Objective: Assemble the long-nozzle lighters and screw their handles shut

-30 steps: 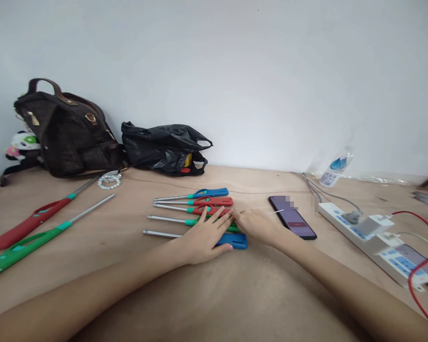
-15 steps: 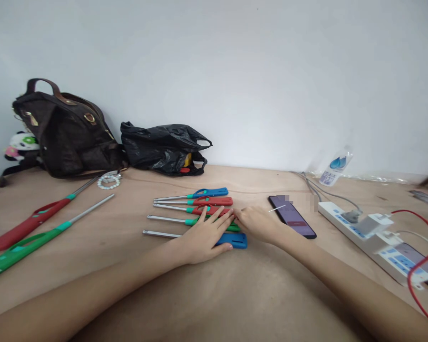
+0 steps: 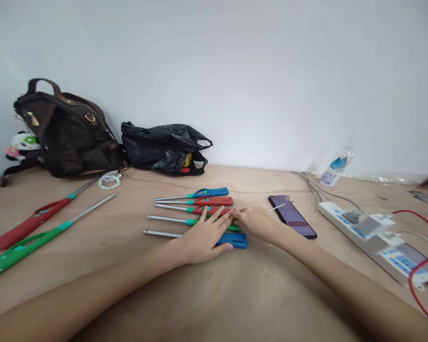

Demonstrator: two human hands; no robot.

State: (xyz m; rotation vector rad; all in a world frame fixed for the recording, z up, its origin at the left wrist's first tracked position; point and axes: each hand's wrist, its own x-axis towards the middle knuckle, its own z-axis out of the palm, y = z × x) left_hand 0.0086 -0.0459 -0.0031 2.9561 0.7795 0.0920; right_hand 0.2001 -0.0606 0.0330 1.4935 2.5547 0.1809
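Observation:
Several gas lighters with long metal barrels lie in a row, barrels to the left: a blue lighter (image 3: 214, 192) at the back, two red lighters (image 3: 219, 201), a green lighter (image 3: 233, 228) and another blue lighter (image 3: 235, 240) in front. My left hand (image 3: 207, 237) lies flat across the front ones, fingers spread. Bent and closed, my right hand (image 3: 255, 222) has its fingertips at the handle end of the nearer red lighter, touching my left fingertips. A thin white stick (image 3: 277, 207) juts out behind it, seemingly held in it. The pinch itself is hidden.
Larger red (image 3: 32, 224) and green (image 3: 28, 249) lighters lie left, near a bead bracelet (image 3: 109, 180). Behind are a dark backpack (image 3: 71, 137) and black plastic bag (image 3: 160, 147). To the right: a phone (image 3: 296, 221), a power strip (image 3: 371, 247) with cables, and a bottle (image 3: 337, 166).

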